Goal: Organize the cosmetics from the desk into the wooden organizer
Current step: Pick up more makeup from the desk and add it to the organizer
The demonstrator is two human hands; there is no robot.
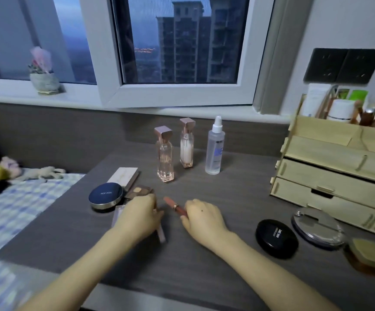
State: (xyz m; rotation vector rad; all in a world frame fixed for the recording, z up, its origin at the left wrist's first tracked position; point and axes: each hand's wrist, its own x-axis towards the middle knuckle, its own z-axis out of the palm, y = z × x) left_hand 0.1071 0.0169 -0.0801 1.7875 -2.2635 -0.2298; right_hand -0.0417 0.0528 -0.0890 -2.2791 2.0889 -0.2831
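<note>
My left hand (140,217) rests on the desk with its fingers curled around a pale pink tube (161,233). My right hand (203,217) grips the lower end of a pink-brown lip gloss tube (174,205) that lies on the desk between both hands. Left of my left hand sit a dark blue round compact (105,196), a brown eyeshadow palette (141,190) and a pale flat palette (125,176). Behind stand two pink-capped glass bottles (165,156) (187,144) and a clear spray bottle (214,149). The wooden organizer (339,171) stands at the right.
A black round compact (276,237), a silver round mirror case (316,227) and an amber jar (367,257) lie in front of the organizer. Brushes and tubes fill the organizer's top. A bed with a checked sheet (24,198) adjoins the desk's left edge. A potted plant (44,75) stands on the windowsill.
</note>
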